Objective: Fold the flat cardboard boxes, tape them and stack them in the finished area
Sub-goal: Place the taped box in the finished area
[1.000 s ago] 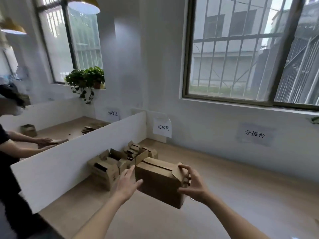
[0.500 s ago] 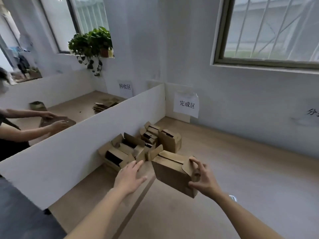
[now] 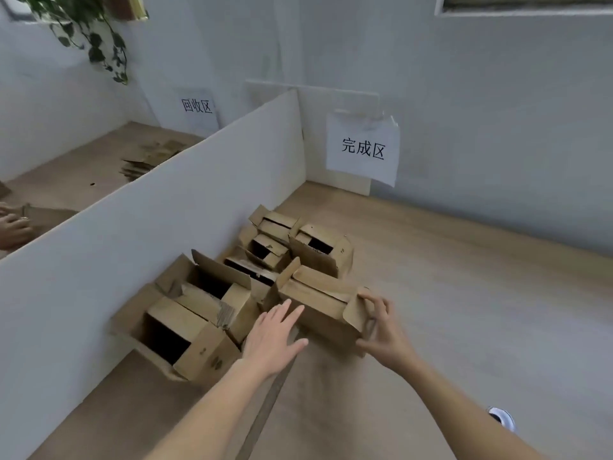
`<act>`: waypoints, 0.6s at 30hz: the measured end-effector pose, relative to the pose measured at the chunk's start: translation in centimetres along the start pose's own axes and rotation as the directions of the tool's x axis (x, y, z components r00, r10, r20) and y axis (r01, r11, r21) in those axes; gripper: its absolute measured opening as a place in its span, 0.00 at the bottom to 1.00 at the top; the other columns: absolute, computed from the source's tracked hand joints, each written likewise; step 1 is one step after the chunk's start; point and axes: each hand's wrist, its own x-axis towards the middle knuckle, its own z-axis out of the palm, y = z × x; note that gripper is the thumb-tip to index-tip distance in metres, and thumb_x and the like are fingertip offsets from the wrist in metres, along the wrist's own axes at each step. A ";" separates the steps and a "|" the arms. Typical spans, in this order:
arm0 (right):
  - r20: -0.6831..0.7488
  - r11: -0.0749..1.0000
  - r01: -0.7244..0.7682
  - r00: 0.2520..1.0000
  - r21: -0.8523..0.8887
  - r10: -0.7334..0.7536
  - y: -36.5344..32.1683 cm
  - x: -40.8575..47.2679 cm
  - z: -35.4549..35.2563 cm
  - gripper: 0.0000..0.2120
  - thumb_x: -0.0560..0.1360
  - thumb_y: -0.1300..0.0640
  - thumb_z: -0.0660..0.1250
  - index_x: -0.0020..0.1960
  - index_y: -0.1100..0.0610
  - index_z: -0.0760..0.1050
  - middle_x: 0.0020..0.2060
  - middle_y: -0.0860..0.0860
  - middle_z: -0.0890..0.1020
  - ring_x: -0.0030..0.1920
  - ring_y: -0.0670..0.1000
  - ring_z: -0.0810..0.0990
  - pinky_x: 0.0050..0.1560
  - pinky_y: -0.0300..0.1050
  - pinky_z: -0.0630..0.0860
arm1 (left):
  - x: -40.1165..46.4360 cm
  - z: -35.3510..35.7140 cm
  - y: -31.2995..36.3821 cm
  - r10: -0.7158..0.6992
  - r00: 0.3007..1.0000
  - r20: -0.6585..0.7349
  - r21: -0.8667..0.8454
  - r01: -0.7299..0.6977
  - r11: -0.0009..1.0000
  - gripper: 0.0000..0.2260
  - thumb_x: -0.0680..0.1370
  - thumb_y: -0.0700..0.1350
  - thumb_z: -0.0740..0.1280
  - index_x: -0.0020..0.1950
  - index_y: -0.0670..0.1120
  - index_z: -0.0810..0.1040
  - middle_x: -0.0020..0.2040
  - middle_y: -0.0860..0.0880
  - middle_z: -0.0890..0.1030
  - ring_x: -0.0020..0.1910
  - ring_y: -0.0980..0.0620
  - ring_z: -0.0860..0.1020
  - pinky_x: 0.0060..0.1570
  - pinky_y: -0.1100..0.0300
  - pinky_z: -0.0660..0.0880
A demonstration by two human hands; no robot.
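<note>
At the far left edge, beyond the white divider (image 3: 159,207), another person's hand (image 3: 13,227) rests on flat cardboard (image 3: 49,215), with a pile of flats (image 3: 149,159) farther back under a paper sign (image 3: 196,106). On this side of the divider, folded boxes (image 3: 199,313) crowd against it on the desk (image 3: 464,293), their flaps loose, in the corner marked by a second sign (image 3: 363,148). The left hand (image 3: 273,336) is open, fingers straight, its tips at the near face of the box (image 3: 318,310), which sits just right of the pile and touches it. The right hand (image 3: 381,330) grips the box's right end flap, thumb below and curled fingers on its top edge. A shoe (image 3: 502,418) shows at the lower right.
</note>
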 end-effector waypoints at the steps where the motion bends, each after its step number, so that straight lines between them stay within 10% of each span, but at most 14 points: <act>1: 0.004 1.000 -0.006 1.000 -0.007 0.006 0.1 0.8 0.2 0.44 0.60 0.59 0.74 0.70 0.37 0.61 0.65 0.46 0.63 0.60 0.48 0.73 0.55 0.38 0.75 | 1.2 0.3 -0.1 0.008 1.000 0.006 0.009 -0.008 1.000 0.32 0.81 0.64 0.58 0.82 0.59 0.51 0.82 0.53 0.50 0.81 0.51 0.50 0.78 0.54 0.48; 18: -0.013 0.993 -0.100 0.995 -0.069 0.100 0.0 6.0 1.6 0.46 0.67 0.57 0.75 0.75 0.41 0.52 0.74 0.49 0.57 0.70 0.56 0.69 0.59 0.46 0.73 | 9.5 1.5 -0.2 -0.005 0.994 0.106 0.107 -0.006 0.994 0.35 0.81 0.63 0.59 0.82 0.58 0.45 0.82 0.51 0.40 0.81 0.48 0.46 0.78 0.44 0.51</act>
